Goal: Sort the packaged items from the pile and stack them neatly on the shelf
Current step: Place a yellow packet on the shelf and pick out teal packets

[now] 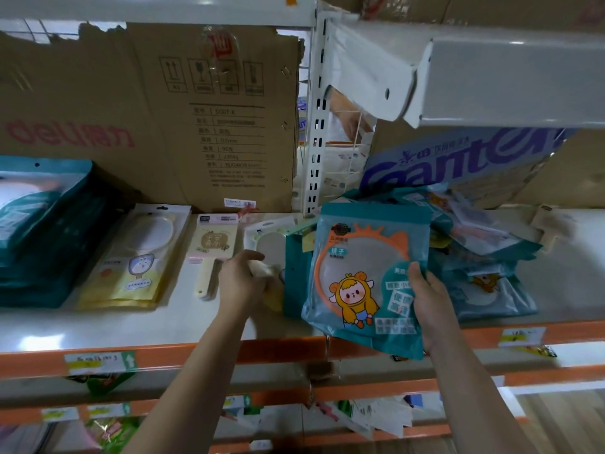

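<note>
Nearest the lens, the right hand [429, 303] clamps the lower right edge of a teal mirror packet [366, 276]. The thumb lies on the printed front and the other fingers are hidden behind it. The packet stands almost upright, and its lower corner overhangs the front edge of the shelf [98, 329].

At 9 o'clock of the packet is the left hand [242, 280], its fingers [248, 257] curled round a pale object [266, 271]. That object is too blurred for us to name.

The pile [484, 257] of similar packets lies at 3 o'clock of the held packet, just behind the right hand. A sorted teal stack [39, 231] lies far off at 9 o'clock, with the yellow packets [137, 257] and a cream hand mirror [214, 247] between.

We judge the step in hand to be carrying the held packet to its matching stack.

- **Free the left hand.** We would put down the pale object first, so that hand can support the packet's far edge. A grip at one edge is likely to let the soft pouch sag.
- **Turn and carry.** We would lay the packet flat, printed face up, and carry it above the yellow packets without brushing them.
- **Set it down.** We would lower it squarely so that its edges meet those of the stack beneath.
</note>
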Available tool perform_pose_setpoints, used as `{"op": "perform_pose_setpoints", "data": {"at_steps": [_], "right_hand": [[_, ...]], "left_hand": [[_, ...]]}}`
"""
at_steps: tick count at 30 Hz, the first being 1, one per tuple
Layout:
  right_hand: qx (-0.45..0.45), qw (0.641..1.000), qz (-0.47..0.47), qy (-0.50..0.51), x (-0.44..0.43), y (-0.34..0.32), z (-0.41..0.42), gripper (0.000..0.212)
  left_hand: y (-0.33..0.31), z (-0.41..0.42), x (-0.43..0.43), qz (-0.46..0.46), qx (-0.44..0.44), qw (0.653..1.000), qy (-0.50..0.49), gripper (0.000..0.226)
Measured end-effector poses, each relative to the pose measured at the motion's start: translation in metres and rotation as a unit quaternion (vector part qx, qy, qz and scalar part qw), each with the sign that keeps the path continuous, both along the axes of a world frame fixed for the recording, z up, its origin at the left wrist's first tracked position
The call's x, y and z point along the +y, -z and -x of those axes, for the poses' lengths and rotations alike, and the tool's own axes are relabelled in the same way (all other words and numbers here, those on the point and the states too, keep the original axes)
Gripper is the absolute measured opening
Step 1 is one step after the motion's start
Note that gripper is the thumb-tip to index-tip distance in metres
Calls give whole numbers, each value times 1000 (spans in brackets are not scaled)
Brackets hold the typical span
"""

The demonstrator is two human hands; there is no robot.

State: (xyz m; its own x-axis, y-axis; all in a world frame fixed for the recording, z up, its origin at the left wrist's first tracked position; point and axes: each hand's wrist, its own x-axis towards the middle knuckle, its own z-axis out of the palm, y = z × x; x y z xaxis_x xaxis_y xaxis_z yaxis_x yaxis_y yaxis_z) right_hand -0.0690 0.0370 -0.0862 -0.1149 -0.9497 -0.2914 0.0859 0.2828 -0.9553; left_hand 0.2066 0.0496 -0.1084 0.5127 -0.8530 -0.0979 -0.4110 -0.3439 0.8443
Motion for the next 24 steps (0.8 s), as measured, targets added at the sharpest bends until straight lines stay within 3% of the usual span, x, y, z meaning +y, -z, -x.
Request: {"op": "perform_pose_setpoints", "data": {"at_steps": [4, 6, 10, 12, 20, 24], "right_hand": [[-8, 1000, 4, -10, -1, 0, 1, 28], [-15, 1000, 2, -18, -1, 1, 0, 27], [-23, 999, -3, -29, 0, 3, 0, 29], [-28, 999, -2, -33, 0, 3, -1, 28], [-42, 995, 9, -85, -1, -6, -34, 29], [-40, 994, 13, -105, 2, -10, -62, 27]], "left_hand": [[-11, -2, 0, 31, 217, 975, -23, 45], [-18, -5, -3, 31, 266, 963, -7, 51], [-29, -7, -2, 31, 228, 973, 20, 44], [-30, -8, 1, 54, 234, 971, -14, 33], [-31, -36, 45, 141, 143, 973, -113, 38], [-41, -78, 62, 156, 159, 965, -136, 26]]}}
